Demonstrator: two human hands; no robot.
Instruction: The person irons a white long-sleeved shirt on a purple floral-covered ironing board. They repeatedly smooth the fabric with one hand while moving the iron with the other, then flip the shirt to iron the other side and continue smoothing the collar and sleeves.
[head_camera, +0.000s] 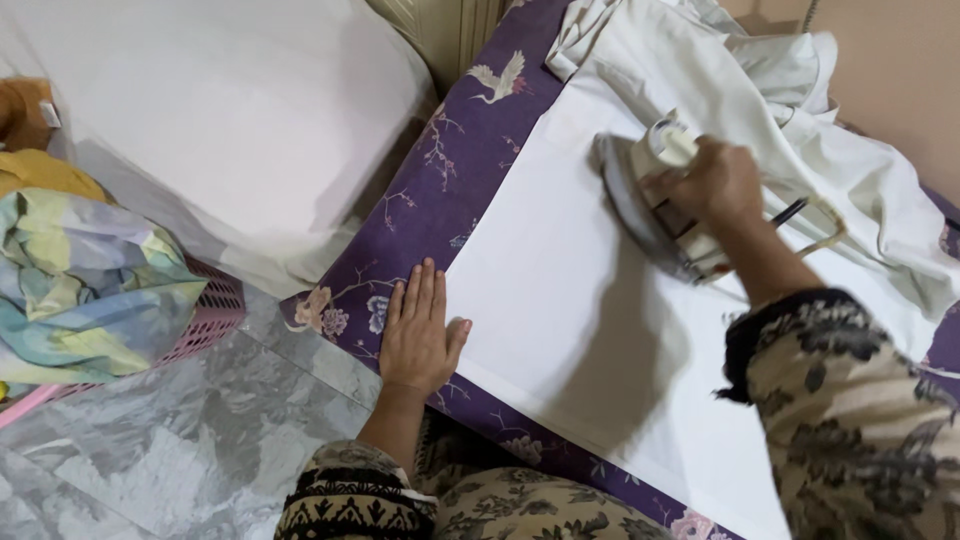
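Ironing step in hand, judged from the pose. Right hand (712, 185) clenched round the handle of a white electric iron (655, 200), soleplate down on the far part of a white sheet (580, 310), nose pointing up and left. Cord (800, 212) trailing off to the right from behind the wrist. Left hand (418, 335) released, holding nothing, flat with fingers straight, palm on the purple floral cover (420, 215) with the thumb just touching the near-left edge of the sheet, seemingly to keep the cloth taut.

Near stretch of the sheet lying flat and smooth, spread over the purple cover; far end still bunched in rumpled folds (790, 80) beyond the iron, near the beige wall. Patterned sleeves on both arms. To the left, a pink laundry basket (205, 325) on the grey marbled floor (180, 440), with a pastel cloth (85, 285) heaped in it and a yellow cloth (40, 175) behind. Large white cushion or pillow (230, 120) at top left.

Next move, as a judgement: a steady push of the iron toward the creased folds, with the flat hand holding tension at the edge and staying well apart from the hot plate; the cord kept off the cloth.
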